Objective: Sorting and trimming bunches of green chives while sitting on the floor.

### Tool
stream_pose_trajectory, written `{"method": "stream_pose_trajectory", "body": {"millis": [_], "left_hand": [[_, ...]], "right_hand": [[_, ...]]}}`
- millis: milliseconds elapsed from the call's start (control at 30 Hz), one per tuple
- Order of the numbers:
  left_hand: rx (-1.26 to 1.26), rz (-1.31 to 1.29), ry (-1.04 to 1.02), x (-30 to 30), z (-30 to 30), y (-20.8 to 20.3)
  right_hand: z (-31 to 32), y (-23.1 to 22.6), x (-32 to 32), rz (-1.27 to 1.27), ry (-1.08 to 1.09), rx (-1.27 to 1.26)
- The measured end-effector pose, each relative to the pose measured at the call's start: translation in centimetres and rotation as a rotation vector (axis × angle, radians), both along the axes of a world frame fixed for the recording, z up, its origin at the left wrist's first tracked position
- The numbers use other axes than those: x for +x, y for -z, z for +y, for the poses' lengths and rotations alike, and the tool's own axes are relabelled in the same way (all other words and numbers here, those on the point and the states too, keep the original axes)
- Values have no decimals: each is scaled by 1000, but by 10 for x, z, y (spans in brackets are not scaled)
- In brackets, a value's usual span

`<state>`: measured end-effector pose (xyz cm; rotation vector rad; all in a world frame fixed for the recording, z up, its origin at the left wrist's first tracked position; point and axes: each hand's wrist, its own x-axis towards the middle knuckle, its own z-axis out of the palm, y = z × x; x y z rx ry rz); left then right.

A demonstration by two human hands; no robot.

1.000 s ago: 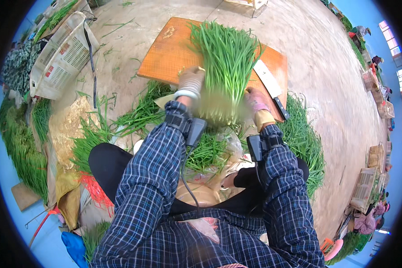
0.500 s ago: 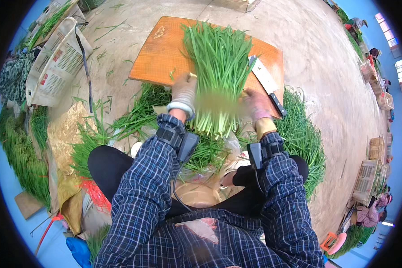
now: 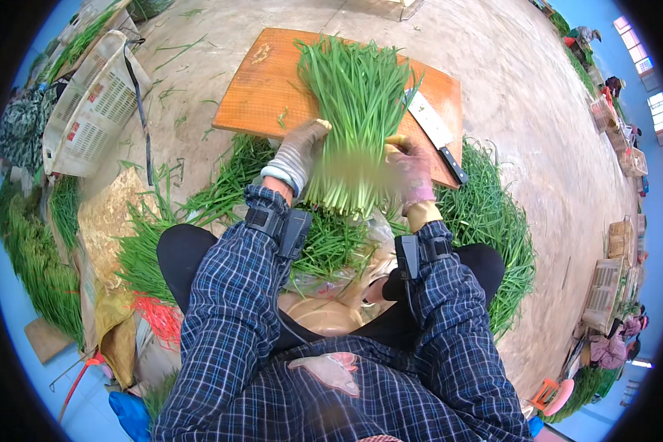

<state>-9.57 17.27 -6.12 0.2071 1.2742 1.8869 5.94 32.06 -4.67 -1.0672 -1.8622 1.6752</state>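
A thick bundle of garlic chives (image 3: 353, 103) lies on an orange wooden board (image 3: 261, 92), its leaf tips pointing away from me and its pale cut ends hanging over the near edge. My left hand (image 3: 300, 155), in a light knitted glove, presses against the bundle's left side with curled fingers. On the opposite side my right hand (image 3: 411, 168), in a pinkish glove with yellow fingertips, grips it, the thumb near the stems. A blurred patch covers part of the stems between the hands. To the right rests a kitchen knife (image 3: 431, 121), its black handle toward me.
Loose chives (image 3: 493, 228) are heaped right of the board, and more greens (image 3: 232, 177) lie at its left. A white plastic crate (image 3: 88, 110) stands far left. Red plastic string (image 3: 158, 317) lies by my left knee. Other people (image 3: 611, 350) sit along the right wall among baskets.
Both hands have shifted slightly left and the bundle with them. My right hand has come up higher along the stems, closer in against them. The knife stays on the board.
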Motion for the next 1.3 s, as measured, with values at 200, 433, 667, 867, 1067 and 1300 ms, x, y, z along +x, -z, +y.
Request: {"method": "stream_pose_trajectory", "body": {"millis": [200,433,667,867,1067,1300], "left_hand": [[-60,30,12,11,5,-7],[-98,44,-32,14,7,-7],[-57,-42,-80,14,3,-14],[25,47,-60,23,11,-22],[-149,278,-15,34,26,-23],[-188,318,-11,30,21,-19]], "right_hand": [[0,17,-3,268,-91,-274],[0,10,1,256,-12,-216],[10,-9,9,72,65,19],[-12,-22,-15,-56,-120,271],[-7,-12,-28,-76,-263,325],[-12,-25,-24,66,-335,34]]}}
